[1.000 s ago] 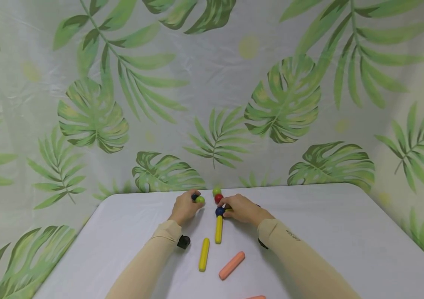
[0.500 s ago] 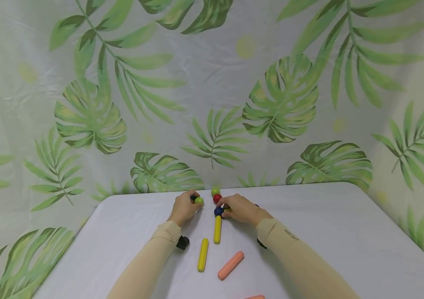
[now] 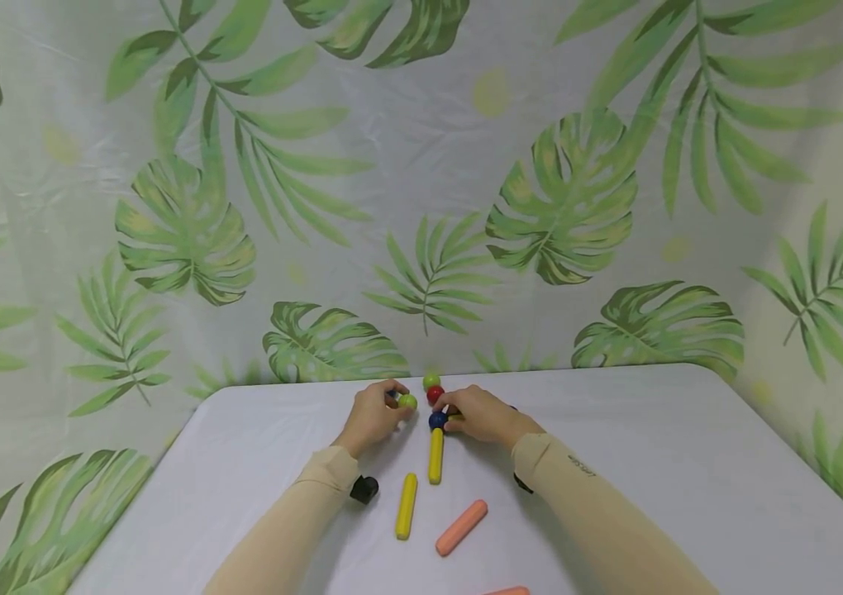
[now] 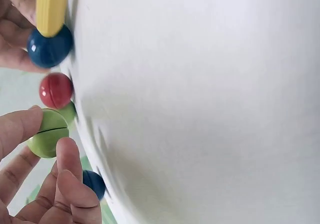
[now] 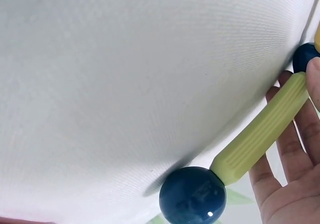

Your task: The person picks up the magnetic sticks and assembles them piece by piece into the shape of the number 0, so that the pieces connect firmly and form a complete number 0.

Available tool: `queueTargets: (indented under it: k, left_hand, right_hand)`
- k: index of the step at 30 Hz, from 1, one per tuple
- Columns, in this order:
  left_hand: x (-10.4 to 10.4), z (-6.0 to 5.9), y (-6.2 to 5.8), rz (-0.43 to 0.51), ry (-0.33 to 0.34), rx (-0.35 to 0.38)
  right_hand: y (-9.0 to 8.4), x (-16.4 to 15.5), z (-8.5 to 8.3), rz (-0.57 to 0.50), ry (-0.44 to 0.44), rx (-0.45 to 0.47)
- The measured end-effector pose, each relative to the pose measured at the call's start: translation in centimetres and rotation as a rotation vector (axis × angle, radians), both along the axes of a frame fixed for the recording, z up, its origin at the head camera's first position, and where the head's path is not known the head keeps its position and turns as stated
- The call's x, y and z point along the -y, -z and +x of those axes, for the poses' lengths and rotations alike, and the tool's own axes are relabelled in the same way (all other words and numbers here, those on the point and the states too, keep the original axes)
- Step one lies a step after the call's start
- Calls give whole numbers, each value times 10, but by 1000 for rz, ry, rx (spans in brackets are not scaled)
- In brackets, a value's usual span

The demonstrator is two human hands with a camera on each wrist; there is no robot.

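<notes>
Where head view hides it, green stick (image 5: 260,131) shows in right hand (image 5: 295,179).

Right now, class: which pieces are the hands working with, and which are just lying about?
In use:
left hand pinching green ball
right hand holding pale green stick
blue ball

Lying about:
loose yellow stick
orange stick
red ball

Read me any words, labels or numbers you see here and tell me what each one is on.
Small dark print on the right sleeve near the wrist: too small and blurred to read.
No readable text on the balls, such as the green ball held by the left hand, on the yellow stick or on the table.
</notes>
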State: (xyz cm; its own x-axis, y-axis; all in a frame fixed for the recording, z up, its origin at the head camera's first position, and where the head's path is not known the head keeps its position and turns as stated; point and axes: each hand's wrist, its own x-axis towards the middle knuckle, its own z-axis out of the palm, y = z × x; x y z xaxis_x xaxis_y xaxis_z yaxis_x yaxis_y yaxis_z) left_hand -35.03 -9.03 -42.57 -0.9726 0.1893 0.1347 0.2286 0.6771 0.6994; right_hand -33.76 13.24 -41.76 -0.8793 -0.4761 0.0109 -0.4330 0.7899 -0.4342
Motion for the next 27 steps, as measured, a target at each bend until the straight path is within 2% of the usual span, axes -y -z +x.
queueTargets:
  k: [7, 16, 27]
  left_hand:
    - [1, 11, -5, -17, 34, 28]
    - [4, 31, -12, -15, 66, 46]
    - [10, 52, -11, -15, 178, 41]
  right_hand:
    - [2, -1, -2, 7, -5, -12]
    - [4, -1, -3, 15, 6, -11]
    - [4, 0, -5, 18, -3, -37]
